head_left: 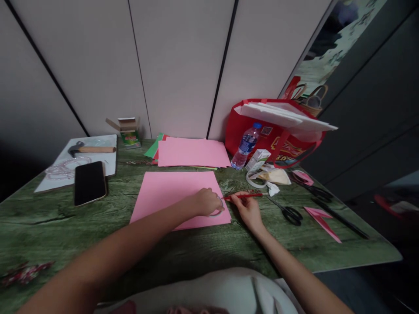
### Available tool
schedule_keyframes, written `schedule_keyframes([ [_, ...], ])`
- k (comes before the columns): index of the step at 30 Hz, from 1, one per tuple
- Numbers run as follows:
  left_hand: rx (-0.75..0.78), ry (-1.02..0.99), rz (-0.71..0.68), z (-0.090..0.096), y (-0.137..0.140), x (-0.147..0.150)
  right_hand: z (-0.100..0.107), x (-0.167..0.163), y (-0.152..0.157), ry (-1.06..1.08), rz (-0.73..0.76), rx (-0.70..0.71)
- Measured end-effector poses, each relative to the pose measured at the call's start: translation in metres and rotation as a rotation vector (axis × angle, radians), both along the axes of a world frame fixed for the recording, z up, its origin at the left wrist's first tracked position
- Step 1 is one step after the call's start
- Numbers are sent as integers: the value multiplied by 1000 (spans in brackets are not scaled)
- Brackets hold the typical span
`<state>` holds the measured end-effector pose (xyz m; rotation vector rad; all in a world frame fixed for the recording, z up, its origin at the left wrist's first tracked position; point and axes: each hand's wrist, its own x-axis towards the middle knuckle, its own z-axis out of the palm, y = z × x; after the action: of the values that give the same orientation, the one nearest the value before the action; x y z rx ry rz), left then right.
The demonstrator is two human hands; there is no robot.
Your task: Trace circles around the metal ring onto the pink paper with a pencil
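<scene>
A sheet of pink paper [170,192] lies flat on the green wood-grain table. Near its right edge, my left hand [208,202] presses a round, ring-like thing [216,213] against the paper, fingers curled over it; most of the ring is hidden by the hand. Just off that edge, my right hand [248,210] rests on the table. It grips a slim red pencil [253,195], whose left end reaches the paper beside the ring. Black-handled scissors [291,215] lie to the right of my right hand.
Behind are stacked pink sheets [193,152], a water bottle [246,146], a small carton [258,159] and a red bag [235,126]. At left lie a phone [89,183] and a hammer [94,149]. A small open box [130,135] stands by the wall. Pink scraps [321,216] lie right.
</scene>
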<state>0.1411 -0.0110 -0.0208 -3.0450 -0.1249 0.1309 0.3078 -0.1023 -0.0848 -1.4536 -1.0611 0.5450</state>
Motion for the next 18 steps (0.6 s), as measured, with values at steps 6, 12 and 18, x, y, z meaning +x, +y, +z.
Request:
schedule_keyframes([
  [6,-10,-6,14,0,1,-1,1,-5,-24,-88,-48,-29],
  [12,-32,21,30,9,1,-2,1,-15,-46,-116,-41,-50],
  [18,-34,57,27,13,3,2,8,-21,-60,-177,37,-37],
])
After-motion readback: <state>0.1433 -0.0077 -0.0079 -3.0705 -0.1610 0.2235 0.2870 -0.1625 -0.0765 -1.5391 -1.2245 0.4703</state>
